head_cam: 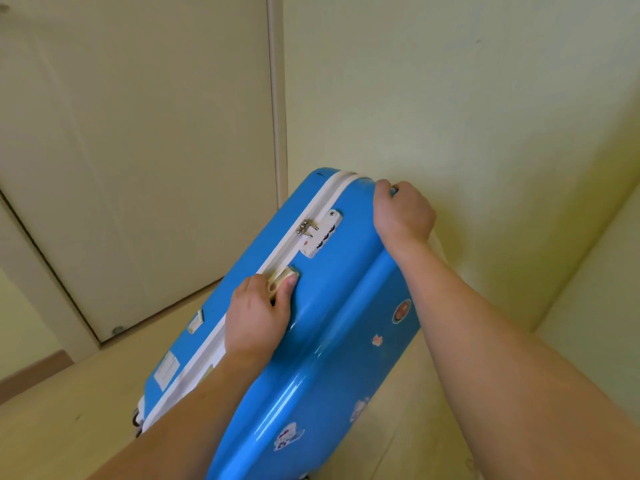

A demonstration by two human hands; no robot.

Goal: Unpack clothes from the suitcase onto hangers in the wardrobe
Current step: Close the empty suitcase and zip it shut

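A blue hard-shell suitcase (332,327) with stickers and a white zip band stands tilted on the floor, zipped closed. My left hand (258,317) grips its cream side handle (280,277) on the narrow face. My right hand (403,213) is clamped over the suitcase's far upper corner. A white combination lock (322,233) with metal zip pulls sits between my two hands. No clothes or hangers are in sight.
A cream door (138,150) stands behind the suitcase on the left, with its frame (278,98) beside it. Pale walls (450,98) meet in a corner on the right. The light wooden floor (69,410) spreads below, and a small wheel (136,419) shows at the suitcase's lower left.
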